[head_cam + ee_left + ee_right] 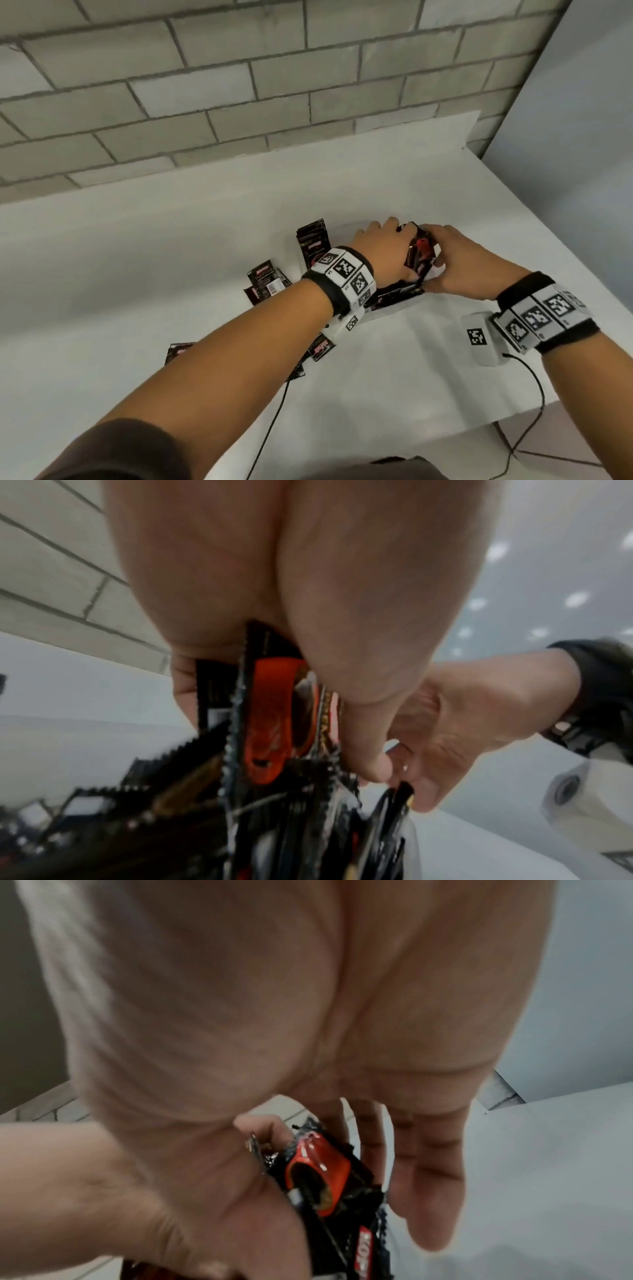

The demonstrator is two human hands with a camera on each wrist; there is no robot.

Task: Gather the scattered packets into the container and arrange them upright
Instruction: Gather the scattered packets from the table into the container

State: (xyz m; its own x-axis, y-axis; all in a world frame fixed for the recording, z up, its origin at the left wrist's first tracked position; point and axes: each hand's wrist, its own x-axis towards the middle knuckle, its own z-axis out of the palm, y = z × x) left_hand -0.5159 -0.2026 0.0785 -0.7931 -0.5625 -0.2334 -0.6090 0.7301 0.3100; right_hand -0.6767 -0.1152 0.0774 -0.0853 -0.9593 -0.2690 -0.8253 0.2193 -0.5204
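Note:
Both hands meet over the white container [397, 307] at mid table. Between them stands a bundle of black and red packets [420, 253], roughly upright and seen close up as packets [270, 723] and packets [318, 1175]. My left hand [385, 248] grips the bundle from the left with curled fingers and thumb. My right hand [447, 265] holds it from the right, fingers over the top and thumb low. More packets lie flat in the container under my hands. Another stack of packets [312, 241] stands upright at the container's left end.
Loose packets lie on the white table: a small pile [265, 279] left of the container, one packet [322, 347] by my left wrist, another packet [178, 351] partly under my left forearm. A brick wall [239, 85] runs behind. The table's edge [555, 267] falls away at right.

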